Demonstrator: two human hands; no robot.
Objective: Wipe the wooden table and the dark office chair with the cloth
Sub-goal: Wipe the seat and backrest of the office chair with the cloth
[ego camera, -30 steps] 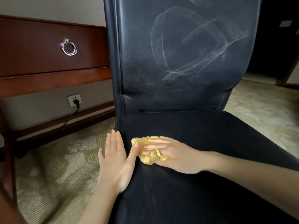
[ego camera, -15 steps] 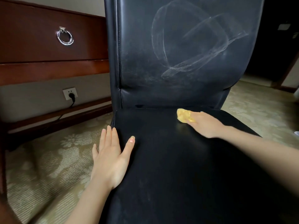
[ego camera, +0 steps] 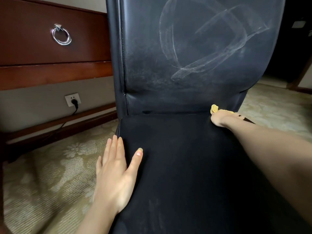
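Observation:
The dark office chair [ego camera: 185, 166] fills the view, its seat in front of me and its backrest [ego camera: 194, 48] upright with pale wipe streaks on it. My left hand [ego camera: 116, 174] rests flat on the seat's left edge, fingers straight. My right hand [ego camera: 222, 119] reaches to the seat's far right corner by the backrest and presses the yellow cloth [ego camera: 214, 108] there; only a small bit of cloth shows past the fingers. The wooden table [ego camera: 50, 71] stands at the left, with a drawer and a ring pull [ego camera: 61, 35].
A patterned carpet [ego camera: 42, 174] covers the floor on both sides of the chair. A wall socket [ego camera: 73, 99] with a black plug and cable sits under the table. Table rails run low along the wall at the left. A dark doorway lies at the far right.
My right hand has slid the cloth from the seat's front left, beside my left hand, across to the far right corner. My left hand has stayed on the seat edge.

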